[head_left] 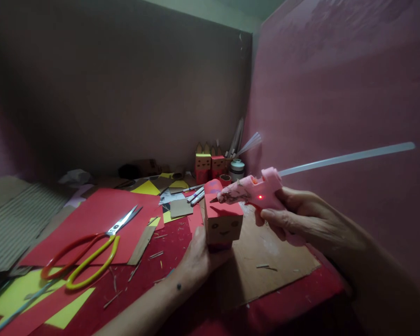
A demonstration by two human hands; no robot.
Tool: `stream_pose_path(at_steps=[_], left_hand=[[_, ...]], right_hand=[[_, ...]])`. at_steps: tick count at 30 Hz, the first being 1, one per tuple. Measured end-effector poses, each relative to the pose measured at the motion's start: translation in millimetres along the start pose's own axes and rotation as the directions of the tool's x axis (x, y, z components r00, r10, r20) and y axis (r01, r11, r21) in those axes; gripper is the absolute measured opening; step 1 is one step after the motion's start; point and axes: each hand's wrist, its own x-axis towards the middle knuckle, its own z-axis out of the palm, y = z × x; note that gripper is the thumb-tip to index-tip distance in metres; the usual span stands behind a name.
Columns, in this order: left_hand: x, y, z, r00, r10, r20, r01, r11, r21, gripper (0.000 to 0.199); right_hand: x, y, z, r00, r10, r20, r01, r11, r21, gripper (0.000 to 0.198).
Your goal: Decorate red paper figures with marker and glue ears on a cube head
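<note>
Wrapped round a pink hot glue gun (266,189), my right hand (297,217) keeps it pointed left; a red light glows on its side and a long clear glue stick (346,159) juts from its back. The nozzle is at the red top of a small cardboard box figure (224,226) with a drawn smiling face; whether it touches cannot be made out. My left hand (199,256) grips the lower part of this figure from the left, with most of its fingers hidden behind it. Below lies a brown cardboard sheet (276,270).
Scissors (114,228) with red and yellow handles lie on a red paper sheet (91,210) at left. Corrugated cardboard (10,224) and yellow paper (70,310) are nearby. Similar box figures (203,163), markers (196,195) and a jar (237,169) stand or lie farther back, before the walls.
</note>
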Motion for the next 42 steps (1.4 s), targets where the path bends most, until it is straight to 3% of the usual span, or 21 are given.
stream_pose_path(at_steps=[10, 18, 36, 42], left_hand=[[6.0, -19.8, 0.8, 0.998, 0.062, -0.013, -0.062, 0.998, 0.016, 0.056], [7.1, -15.0, -0.1, 0.995, 0.1, 0.005, -0.1, 0.993, 0.057, 0.046], [6.3, -10.9, 1.1, 0.997, 0.081, -0.007, -0.081, 0.996, 0.022, 0.055], [6.2, -12.3, 0.0, 0.997, 0.072, 0.012, -0.073, 0.996, 0.048, 0.045]], right_hand=[[0.0, 1.6, 3.7, 1.0, 0.006, -0.002, -0.006, 1.0, 0.006, 0.041], [2.2, 1.7, 6.0, 1.0, -0.021, -0.011, 0.021, 1.0, -0.011, 0.039], [-2.1, 5.0, 7.1, 0.999, -0.025, -0.03, 0.026, 0.999, 0.023, 0.036], [-2.1, 8.0, 5.2, 0.999, -0.029, -0.046, 0.03, 0.999, 0.033, 0.036]])
